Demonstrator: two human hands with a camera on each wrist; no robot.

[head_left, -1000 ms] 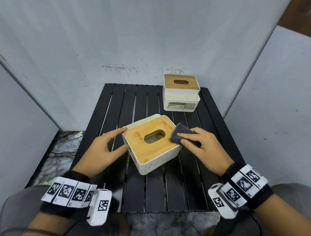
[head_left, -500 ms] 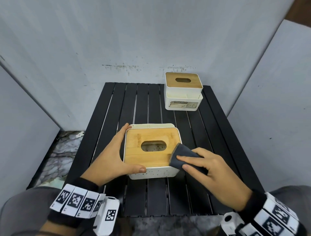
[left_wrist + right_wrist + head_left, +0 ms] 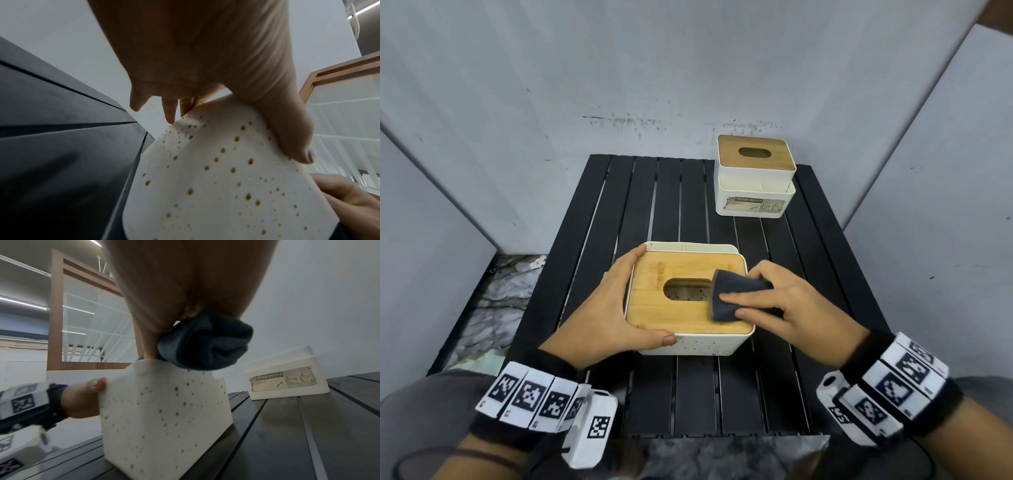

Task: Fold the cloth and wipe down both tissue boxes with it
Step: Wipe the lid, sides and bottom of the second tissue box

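Two hands busy: left hand point(image 3: 602, 308) gripping near tissue box point(image 3: 688, 339) steady, right hand point(image 3: 787, 308) pressing folded cloth point(image 3: 732, 298) on lid; keep strokes flat, cover slot edges

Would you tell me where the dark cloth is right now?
In the head view, the dark cloth lies on the near tissue box's wooden lid, right of its slot, under the right hand.

left hand point(image 3: 205, 56) gripping speckled tissue box point(image 3: 216, 186); black table point(image 3: 61, 146)

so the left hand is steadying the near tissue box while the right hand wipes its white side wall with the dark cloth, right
Not quite. In the head view the right hand presses the dark cloth on the wooden lid, not the side wall. The left hand does steady the near tissue box.
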